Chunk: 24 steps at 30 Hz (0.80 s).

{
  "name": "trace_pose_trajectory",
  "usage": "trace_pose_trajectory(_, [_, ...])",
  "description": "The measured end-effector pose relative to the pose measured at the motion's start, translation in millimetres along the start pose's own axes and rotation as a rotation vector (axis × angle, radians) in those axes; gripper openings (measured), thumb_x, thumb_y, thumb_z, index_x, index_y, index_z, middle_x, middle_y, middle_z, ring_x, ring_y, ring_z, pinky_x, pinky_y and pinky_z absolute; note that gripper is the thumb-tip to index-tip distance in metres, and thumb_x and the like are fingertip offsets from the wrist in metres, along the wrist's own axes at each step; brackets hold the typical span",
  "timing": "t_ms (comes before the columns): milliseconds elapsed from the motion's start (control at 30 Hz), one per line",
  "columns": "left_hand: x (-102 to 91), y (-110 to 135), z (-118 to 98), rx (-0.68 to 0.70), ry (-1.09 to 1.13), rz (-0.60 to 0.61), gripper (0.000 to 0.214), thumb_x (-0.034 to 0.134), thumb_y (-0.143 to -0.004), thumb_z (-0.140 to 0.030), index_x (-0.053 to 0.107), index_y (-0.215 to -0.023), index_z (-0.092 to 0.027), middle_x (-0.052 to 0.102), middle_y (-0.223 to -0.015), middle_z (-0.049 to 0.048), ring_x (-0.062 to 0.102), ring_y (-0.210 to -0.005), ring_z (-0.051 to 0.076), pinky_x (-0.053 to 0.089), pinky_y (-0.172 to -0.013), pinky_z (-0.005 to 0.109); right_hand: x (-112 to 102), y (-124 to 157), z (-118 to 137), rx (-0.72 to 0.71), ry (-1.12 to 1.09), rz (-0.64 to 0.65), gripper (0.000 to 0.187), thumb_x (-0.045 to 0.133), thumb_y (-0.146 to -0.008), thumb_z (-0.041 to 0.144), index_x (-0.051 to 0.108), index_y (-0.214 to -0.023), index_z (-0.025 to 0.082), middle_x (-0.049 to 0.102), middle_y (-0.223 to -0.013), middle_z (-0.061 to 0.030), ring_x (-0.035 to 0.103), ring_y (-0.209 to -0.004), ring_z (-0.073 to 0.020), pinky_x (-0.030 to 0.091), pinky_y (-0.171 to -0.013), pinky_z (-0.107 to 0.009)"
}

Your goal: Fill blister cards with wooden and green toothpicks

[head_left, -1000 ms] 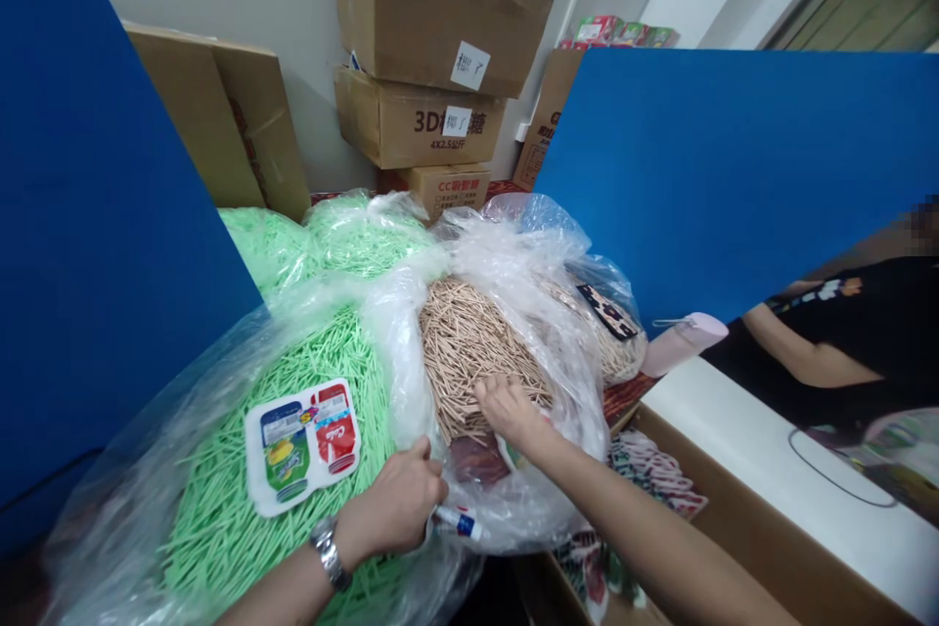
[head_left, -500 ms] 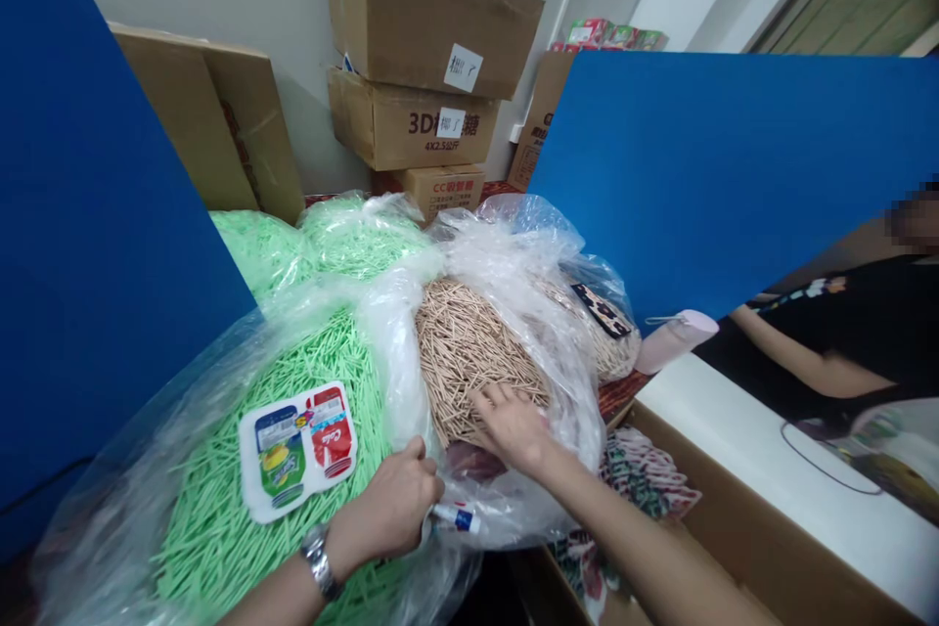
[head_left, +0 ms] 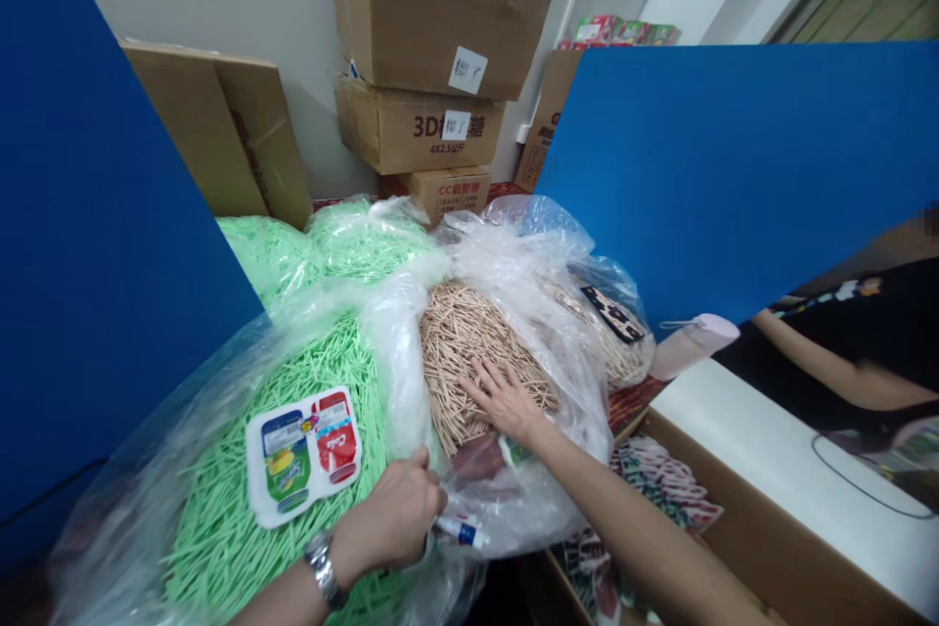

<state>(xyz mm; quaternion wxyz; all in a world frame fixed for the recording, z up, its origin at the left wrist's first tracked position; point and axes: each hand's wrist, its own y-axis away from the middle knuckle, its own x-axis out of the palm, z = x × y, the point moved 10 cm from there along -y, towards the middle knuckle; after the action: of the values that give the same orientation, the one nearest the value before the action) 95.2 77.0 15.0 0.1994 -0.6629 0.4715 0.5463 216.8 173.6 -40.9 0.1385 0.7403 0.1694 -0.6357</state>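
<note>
My right hand (head_left: pixel 510 406) lies with fingers spread on thin tan sticks (head_left: pixel 462 333) in a clear plastic bag (head_left: pixel 564 411). Under its wrist a dark reddish piece (head_left: pixel 480 460) and a bit of green and white show partly. My left hand (head_left: pixel 400 509), with a watch on its wrist, is closed in a fist at the bag's near edge. A white packet with a blue patch (head_left: pixel 464 530) sticks out beside its fingers; the rest is hidden. To the left, a white twin pack with cola and lemon pictures (head_left: pixel 304 455) rests on green sticks (head_left: pixel 220 518) in another clear bag.
Stacked cartons (head_left: pixel 432 127) stand at the back, between blue panels (head_left: pixel 734 166). On the right are a pale pink bottle (head_left: pixel 693 344), a white table (head_left: pixel 799 469) and a carton (head_left: pixel 763 548) of patterned packets. A co-worker's arm (head_left: pixel 843 367) shows at far right.
My right hand has shifted slightly up over the tan sticks and its fingers are spread wider. More of the green and white bit shows beneath it. My left fist keeps its place.
</note>
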Motion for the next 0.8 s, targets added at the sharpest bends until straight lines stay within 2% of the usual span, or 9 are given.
trace_pose_trajectory(100, [-2.0, 1.0, -0.2, -0.016, -0.004, -0.001, 0.018, 0.053, -0.070, -0.004, 0.065, -0.071, -0.017, 0.066, -0.072, 0.0102, 0.056, -0.080, 0.026, 0.048, -0.068, 0.034, -2.3, 0.8, -0.5, -0.006, -0.030, 0.012, 0.075, 0.064, -0.083, 0.044, 0.026, -0.146, 0.032, 0.017, -0.156, -0.0134, 0.017, -0.142, -0.0313, 0.017, -0.110, -0.056])
trace_pose_trajectory(267, [-3.2, 4.0, 0.4, -0.004, 0.020, -0.038, 0.015, 0.054, -0.071, -0.007, 0.065, -0.072, -0.017, 0.066, -0.074, 0.0082, 0.056, -0.082, 0.026, 0.047, -0.068, 0.033, -8.9, 15.2, 0.0, -0.039, -0.151, 0.140, 0.098, 0.071, -0.071, 0.054, 0.016, -0.149, 0.032, 0.010, -0.158, -0.0151, 0.013, -0.142, -0.0358, 0.018, -0.109, -0.057])
trace_pose_trajectory(367, [-8.6, 5.7, 1.1, -0.006, 0.053, -0.063, 0.016, 0.053, -0.075, -0.008, 0.065, -0.073, -0.018, 0.066, -0.074, 0.0077, 0.056, -0.083, 0.025, 0.047, -0.071, 0.033, -27.1, 20.1, -14.0, 0.019, -0.254, 0.067, 0.072, 0.059, -0.084, 0.044, 0.028, -0.147, 0.028, 0.028, -0.152, -0.0142, 0.027, -0.138, -0.0309, 0.024, -0.109, -0.051])
trace_pose_trajectory(433, [-12.7, 7.3, 1.3, -0.014, 0.087, -0.068, 0.015, 0.054, -0.076, -0.009, 0.065, -0.072, -0.018, 0.066, -0.074, 0.0075, 0.056, -0.083, 0.025, 0.047, -0.072, 0.034, -42.6, 20.6, -24.1, 0.082, -0.345, -0.039, 0.048, 0.047, -0.092, 0.031, 0.044, -0.139, 0.023, 0.046, -0.141, -0.0132, 0.042, -0.128, -0.0253, 0.031, -0.106, -0.043])
trace_pose_trajectory(500, [-17.1, 9.7, 0.5, -0.009, 0.155, -0.090, 0.012, 0.057, -0.077, -0.013, 0.065, -0.070, -0.018, 0.066, -0.073, 0.0067, 0.057, -0.082, 0.025, 0.047, -0.073, 0.034, -54.7, 20.2, -25.0, 0.114, -0.401, -0.103, 0.037, 0.042, -0.094, 0.024, 0.055, -0.128, 0.021, 0.058, -0.127, -0.0117, 0.051, -0.117, -0.0219, 0.038, -0.101, -0.037])
trace_pose_trajectory(600, [-31.5, 16.8, 6.4, -0.027, 0.410, -0.291, 0.009, 0.061, -0.078, -0.019, 0.066, -0.071, -0.019, 0.068, -0.093, 0.0067, 0.058, -0.091, 0.024, 0.046, -0.082, 0.033, -73.3, 22.5, -8.9, 0.121, -0.551, -0.142, 0.032, 0.037, -0.096, 0.027, 0.060, -0.118, 0.021, 0.065, -0.113, -0.0085, 0.058, -0.105, -0.0186, 0.044, -0.094, -0.032])
trace_pose_trajectory(667, [-35.8, 25.7, 22.0, -0.118, 0.649, -0.472, 0.011, 0.059, -0.081, -0.024, 0.067, -0.075, -0.018, 0.067, -0.101, 0.0069, 0.058, -0.094, 0.022, 0.045, -0.084, 0.032, -87.0, 28.5, 9.2, 0.124, -0.843, -0.154, 0.038, 0.030, -0.099, 0.036, 0.059, -0.114, 0.019, 0.067, -0.107, -0.0077, 0.062, -0.096, -0.0170, 0.048, -0.086, -0.029])
trace_pose_trajectory(733, [-24.6, 32.6, 36.6, -0.236, 0.881, -0.549, 0.019, 0.055, -0.085, -0.030, 0.065, -0.079, -0.016, 0.066, -0.089, 0.0059, 0.059, -0.082, 0.020, 0.046, -0.075, 0.029, -100.9, 36.1, 38.7, 0.062, -1.136, -0.109, 0.048, 0.024, -0.098, 0.048, 0.057, -0.114, 0.018, 0.068, -0.098, -0.0075, 0.064, -0.085, -0.0172, 0.050, -0.074, -0.027])
trace_pose_trajectory(800, [-8.1, 34.6, 39.4, -0.284, 1.062, -0.527, 0.025, 0.054, -0.086, -0.037, 0.063, -0.081, -0.014, 0.060, -0.073, 0.0018, 0.054, -0.067, 0.017, 0.044, -0.064, 0.027, -120.0, 44.7, 65.4, -0.003, -1.214, -0.115, 0.048, 0.038, -0.090, 0.058, 0.060, -0.109, 0.018, 0.067, -0.093, -0.0059, 0.063, -0.080, -0.0181, 0.049, -0.070, -0.027])
